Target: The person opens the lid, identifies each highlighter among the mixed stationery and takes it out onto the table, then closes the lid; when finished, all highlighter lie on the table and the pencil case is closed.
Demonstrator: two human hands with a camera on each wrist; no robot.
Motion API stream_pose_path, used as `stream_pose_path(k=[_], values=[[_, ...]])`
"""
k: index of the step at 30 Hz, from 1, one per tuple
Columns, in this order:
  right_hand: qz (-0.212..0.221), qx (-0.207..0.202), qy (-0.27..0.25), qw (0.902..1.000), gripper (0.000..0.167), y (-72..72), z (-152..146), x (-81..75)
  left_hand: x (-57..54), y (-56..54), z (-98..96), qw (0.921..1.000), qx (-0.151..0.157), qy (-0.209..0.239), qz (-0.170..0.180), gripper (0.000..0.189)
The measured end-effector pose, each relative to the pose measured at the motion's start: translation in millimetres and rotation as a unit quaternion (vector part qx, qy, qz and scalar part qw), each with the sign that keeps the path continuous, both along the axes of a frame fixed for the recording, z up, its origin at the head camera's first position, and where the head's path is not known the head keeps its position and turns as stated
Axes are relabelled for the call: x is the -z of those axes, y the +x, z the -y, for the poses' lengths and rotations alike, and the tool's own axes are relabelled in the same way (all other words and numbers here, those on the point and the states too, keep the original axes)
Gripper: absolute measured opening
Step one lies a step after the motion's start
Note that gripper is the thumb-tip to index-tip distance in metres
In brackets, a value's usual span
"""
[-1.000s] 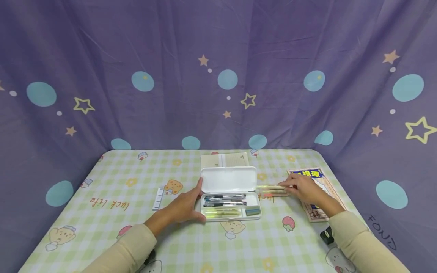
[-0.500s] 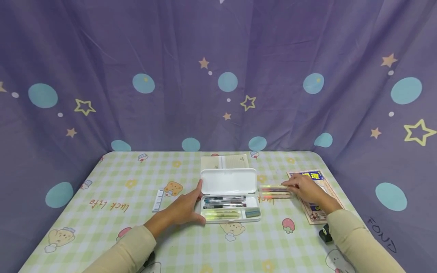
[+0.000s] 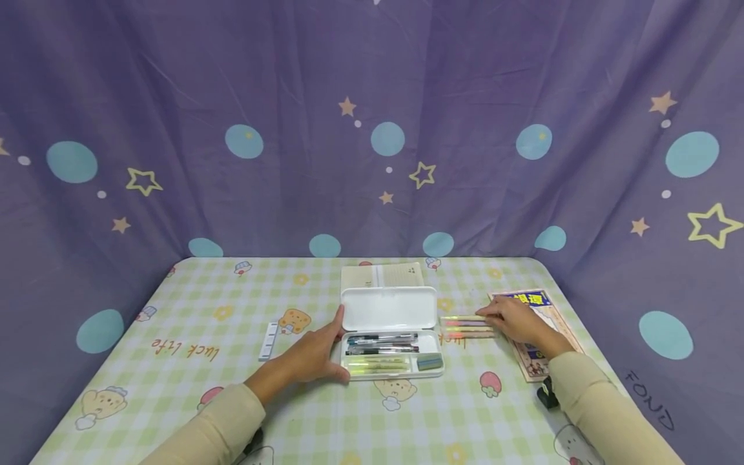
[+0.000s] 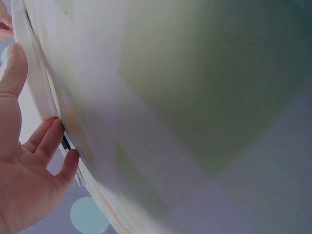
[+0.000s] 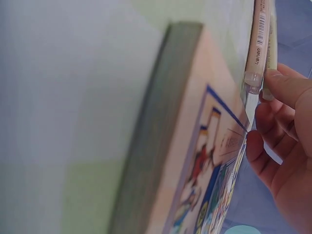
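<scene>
In the head view, my left hand (image 3: 314,352) steadies the left end of an open white pencil case (image 3: 389,310), thumb at the front corner and index finger up by the lid. In the left wrist view, its fingertips touch the case's side. The case holds dark clear-barrelled pens (image 3: 383,339), yellow-green highlighters (image 3: 378,365) and a blue-grey eraser (image 3: 430,363). Right of the case lies a row of several pale highlighters (image 3: 467,334). My right hand (image 3: 517,321) pinches the end of the yellow highlighter (image 5: 272,48) between thumb and finger, beside a peach one (image 5: 257,63).
A thick book with a colourful cover (image 3: 537,365) lies under and beyond the right hand. Behind the case's lid is an open notebook (image 3: 383,274). A small white and blue strip (image 3: 268,342) lies left of the left hand. The checked tablecloth (image 3: 407,426) covers the table.
The right hand has shifted slightly at the highlighters' right ends, and more of the row now shows. The left hand has stayed at the pencil case.
</scene>
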State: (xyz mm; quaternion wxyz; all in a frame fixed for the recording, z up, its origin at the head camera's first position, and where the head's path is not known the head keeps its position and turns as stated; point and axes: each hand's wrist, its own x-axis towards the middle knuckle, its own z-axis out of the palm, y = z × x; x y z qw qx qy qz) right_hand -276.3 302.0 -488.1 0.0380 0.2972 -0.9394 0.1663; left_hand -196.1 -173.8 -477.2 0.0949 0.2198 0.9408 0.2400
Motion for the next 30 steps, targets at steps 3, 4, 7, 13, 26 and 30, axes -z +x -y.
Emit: stream_pose_path(k=[3, 4, 7, 13, 26, 30], values=[[0.004, 0.0, 0.004, 1.0, 0.022, -1.1, 0, -0.7, -1.6, 0.7, -0.3, 1.0, -0.002, -0.002, 0.002, 0.143], [0.005, 0.001, 0.006, 1.0, 0.022, -1.1, 0, -0.7, -1.7, 0.7, -0.4, 1.0, -0.002, -0.003, 0.002, 0.143], [0.008, 0.003, 0.008, 0.9999, 0.022, -1.0, 1, -0.7, -1.3, 0.3, -0.3, 1.0, -0.001, -0.001, 0.002, 0.143], [0.009, 0.007, -0.001, 0.9999, 0.021, 0.5, 4, -1.0, -0.2, -1.0, 0.0, 1.0, -0.001, -0.006, 0.001, 0.144], [0.019, 0.011, -0.005, 0.9998, 0.022, 9.5, 3, -13.0, 1.7, -2.9, 1.4, 1.0, 0.0, -0.003, 0.003, 0.144], [0.015, 0.005, -0.002, 0.9999, 0.021, 11.4, 9, -15.4, 1.8, -2.6, 1.1, 1.0, 0.0, -0.008, 0.003, 0.144]])
